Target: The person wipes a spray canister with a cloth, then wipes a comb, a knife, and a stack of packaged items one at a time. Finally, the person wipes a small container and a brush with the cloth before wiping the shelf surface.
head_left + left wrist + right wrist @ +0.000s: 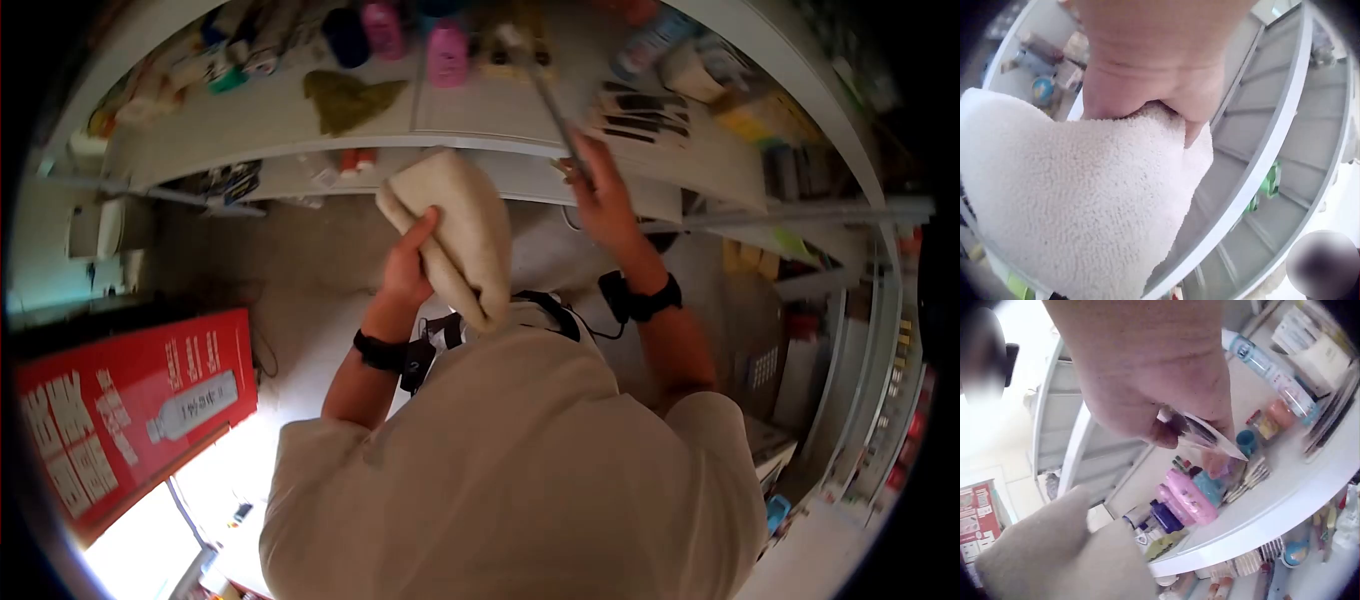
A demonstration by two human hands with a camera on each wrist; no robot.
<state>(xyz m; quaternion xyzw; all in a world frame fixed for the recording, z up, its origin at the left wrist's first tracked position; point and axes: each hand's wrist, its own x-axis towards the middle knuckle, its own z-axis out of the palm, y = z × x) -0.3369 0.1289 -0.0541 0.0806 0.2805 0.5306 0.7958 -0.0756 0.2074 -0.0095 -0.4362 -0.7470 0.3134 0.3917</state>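
Observation:
A folded, thick cream towel [455, 225] is held in my left hand [408, 265], the thumb lying over its folded side. In the left wrist view the towel [1079, 194] shows a bumpy terry surface and covers most of the fingers of the left hand [1150, 87]. My right hand [603, 195] grips one end of a long, thin, blade-like thing [552, 105] that reaches up over the shelf; its exact kind I cannot tell. In the right wrist view, its pale pointed edge [1225, 445] shows under the curled fingers of the right hand [1160, 394].
On the white shelf [450, 120] ahead stand pink bottles [447, 55], a dark blue container [345, 38] and a spray can [652, 45]. An olive cloth [350, 100] and several dark strips [640, 112] lie there too. A red printed box [135, 410] is at left.

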